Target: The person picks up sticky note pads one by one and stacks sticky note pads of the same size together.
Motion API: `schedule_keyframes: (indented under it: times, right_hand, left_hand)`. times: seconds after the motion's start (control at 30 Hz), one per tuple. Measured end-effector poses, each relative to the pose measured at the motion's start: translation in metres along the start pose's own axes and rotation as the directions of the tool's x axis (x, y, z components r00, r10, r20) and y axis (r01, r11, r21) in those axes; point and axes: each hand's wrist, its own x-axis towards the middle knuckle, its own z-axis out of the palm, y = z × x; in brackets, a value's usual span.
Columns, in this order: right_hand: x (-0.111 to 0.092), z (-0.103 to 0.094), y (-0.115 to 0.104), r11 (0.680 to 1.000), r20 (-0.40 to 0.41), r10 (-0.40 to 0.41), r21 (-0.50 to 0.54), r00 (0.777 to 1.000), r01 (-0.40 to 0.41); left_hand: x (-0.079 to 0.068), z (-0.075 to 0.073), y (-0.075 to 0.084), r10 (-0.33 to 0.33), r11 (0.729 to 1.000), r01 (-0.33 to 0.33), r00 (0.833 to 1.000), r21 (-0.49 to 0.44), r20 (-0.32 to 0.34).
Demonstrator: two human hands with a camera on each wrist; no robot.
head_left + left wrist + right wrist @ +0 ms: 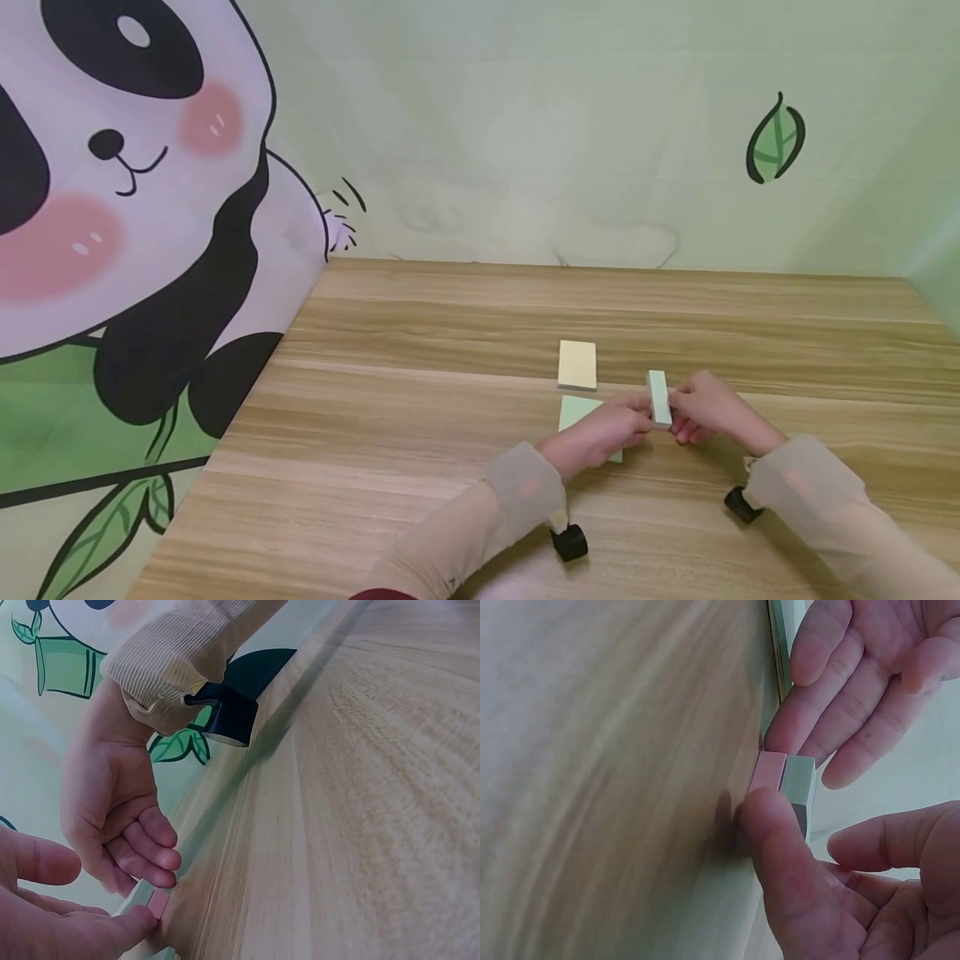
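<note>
A narrow pale green block (658, 400) lies on the table between my two hands. In the right wrist view a pink block (767, 771) shows beneath it on the table side, their ends nearly level. My left hand (607, 425) touches the left side of the pair with extended fingertips, palm over a pale green flat piece (579, 407) that it partly hides. From the right, my right hand (708, 404) meets the pair, one fingertip against the pink block and its other fingers loosely bent. A cream flat piece (577, 364) lies just behind the green one.
The wood-grain table (420, 400) runs back to a pale green backdrop with a painted panda (240, 250) at the left. A small black camera (570, 542) hangs below the left cuff, another (742, 505) below the right.
</note>
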Motion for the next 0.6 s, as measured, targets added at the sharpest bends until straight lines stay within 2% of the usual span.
schedule_keyframes:
  times: [0.6]
  right_hand:
    - [-0.0062, 0.0038, 0.0025, 0.995, 0.006, -0.025, -0.101, 1.0, 0.025]
  left_hand:
    - [-0.0042, 0.0014, -0.0009, -0.015, 1.0, 0.015, 1.0, 0.002, -0.012]
